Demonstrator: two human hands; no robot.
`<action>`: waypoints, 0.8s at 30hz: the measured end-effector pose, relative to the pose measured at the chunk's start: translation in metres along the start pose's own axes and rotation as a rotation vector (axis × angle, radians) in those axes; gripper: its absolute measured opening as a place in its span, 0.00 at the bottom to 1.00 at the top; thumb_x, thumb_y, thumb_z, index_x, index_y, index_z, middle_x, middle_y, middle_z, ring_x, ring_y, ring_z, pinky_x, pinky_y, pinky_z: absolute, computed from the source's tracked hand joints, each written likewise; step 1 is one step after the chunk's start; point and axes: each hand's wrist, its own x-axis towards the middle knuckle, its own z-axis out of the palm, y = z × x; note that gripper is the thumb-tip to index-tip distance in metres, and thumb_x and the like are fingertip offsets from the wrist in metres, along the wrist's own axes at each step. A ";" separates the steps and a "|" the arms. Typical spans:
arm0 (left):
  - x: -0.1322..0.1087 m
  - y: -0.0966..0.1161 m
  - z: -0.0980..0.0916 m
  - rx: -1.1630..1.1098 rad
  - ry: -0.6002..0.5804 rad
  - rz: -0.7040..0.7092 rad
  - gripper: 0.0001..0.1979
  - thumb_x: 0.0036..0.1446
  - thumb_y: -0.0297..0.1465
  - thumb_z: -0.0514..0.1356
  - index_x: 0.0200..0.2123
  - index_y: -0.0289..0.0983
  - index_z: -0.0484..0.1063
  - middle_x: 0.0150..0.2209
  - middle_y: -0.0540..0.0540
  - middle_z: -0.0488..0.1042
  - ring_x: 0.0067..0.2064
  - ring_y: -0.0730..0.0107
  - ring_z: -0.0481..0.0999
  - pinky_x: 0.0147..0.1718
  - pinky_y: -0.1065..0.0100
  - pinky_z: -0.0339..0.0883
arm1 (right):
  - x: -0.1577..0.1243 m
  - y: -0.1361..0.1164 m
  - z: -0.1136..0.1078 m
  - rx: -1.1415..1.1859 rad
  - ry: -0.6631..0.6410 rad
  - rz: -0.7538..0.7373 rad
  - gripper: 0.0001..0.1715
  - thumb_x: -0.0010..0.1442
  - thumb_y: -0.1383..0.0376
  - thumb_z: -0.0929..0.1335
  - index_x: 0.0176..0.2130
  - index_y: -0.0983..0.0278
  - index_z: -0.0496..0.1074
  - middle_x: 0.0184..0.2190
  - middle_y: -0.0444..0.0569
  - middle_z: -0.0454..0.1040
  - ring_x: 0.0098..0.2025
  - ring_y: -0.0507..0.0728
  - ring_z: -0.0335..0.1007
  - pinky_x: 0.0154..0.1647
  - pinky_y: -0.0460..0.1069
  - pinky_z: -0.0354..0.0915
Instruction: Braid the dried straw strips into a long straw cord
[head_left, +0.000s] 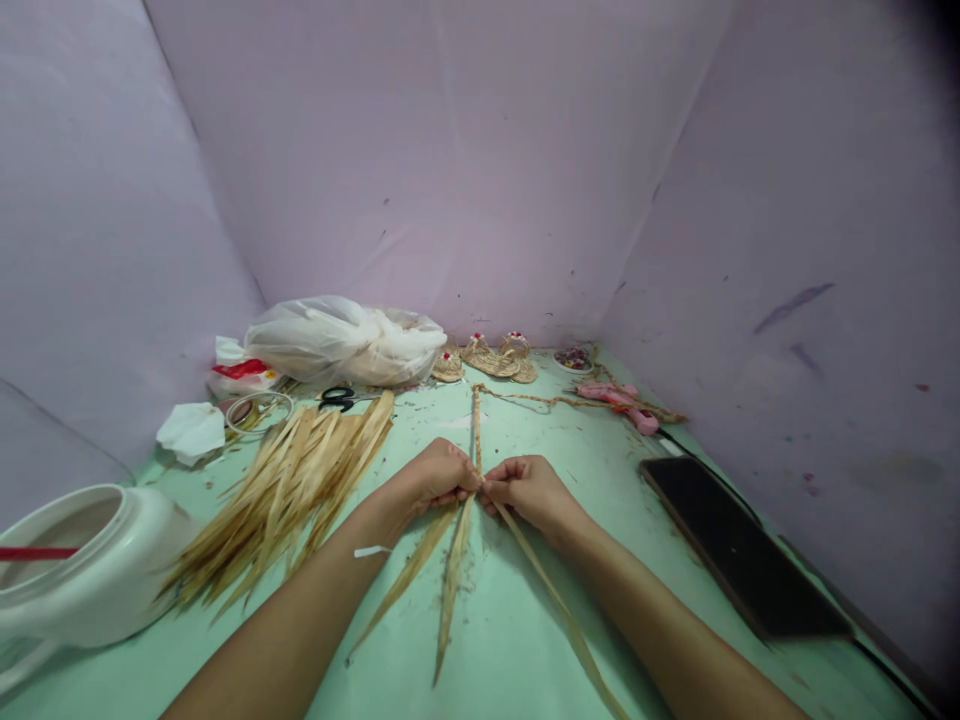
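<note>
Fingers of the left hand (439, 478) and the right hand (529, 488) are pinching the braid (476, 425) together, where three loose straw strips (452, 575) are spreading over the green surface (510, 640).

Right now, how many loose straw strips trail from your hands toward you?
3, fanning from where the left hand and right hand pinch the braid: left strip, middle strip, right strip. Others may be hidden there.

Left hand (439, 478) and right hand (529, 490) are recorded bare, forearms uncovered. A small white strip (373, 551) is noted on the left forearm.
</note>
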 end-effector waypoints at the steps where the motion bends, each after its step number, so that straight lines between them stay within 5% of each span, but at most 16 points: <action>1: 0.000 0.000 0.000 0.002 0.001 -0.007 0.06 0.35 0.26 0.54 0.12 0.34 0.60 0.08 0.55 0.54 0.10 0.83 0.49 0.10 0.75 0.38 | 0.002 0.002 0.001 0.000 0.017 0.006 0.03 0.39 0.73 0.63 0.18 0.66 0.64 0.10 0.42 0.65 0.13 0.48 0.59 0.14 0.43 0.56; 12: -0.007 0.006 -0.002 0.156 -0.053 0.013 0.04 0.34 0.25 0.52 0.13 0.34 0.61 0.10 0.53 0.57 0.11 0.81 0.53 0.12 0.75 0.45 | 0.010 0.007 -0.001 -0.160 0.072 -0.084 0.03 0.39 0.73 0.64 0.18 0.68 0.67 0.09 0.37 0.59 0.11 0.43 0.44 0.12 0.42 0.43; 18: -0.007 0.006 -0.001 0.125 -0.051 0.071 0.04 0.31 0.23 0.50 0.11 0.34 0.59 0.09 0.54 0.55 0.12 0.81 0.52 0.12 0.75 0.44 | 0.008 0.002 0.003 0.004 0.036 0.072 0.02 0.39 0.72 0.63 0.18 0.66 0.63 0.12 0.43 0.65 0.14 0.47 0.57 0.15 0.42 0.53; 24: -0.005 0.003 -0.001 0.151 -0.020 0.090 0.04 0.30 0.22 0.49 0.11 0.34 0.59 0.09 0.55 0.53 0.12 0.81 0.50 0.13 0.74 0.42 | 0.010 0.004 0.003 -0.095 0.085 -0.062 0.02 0.37 0.72 0.63 0.18 0.67 0.65 0.11 0.38 0.59 0.14 0.44 0.46 0.14 0.42 0.41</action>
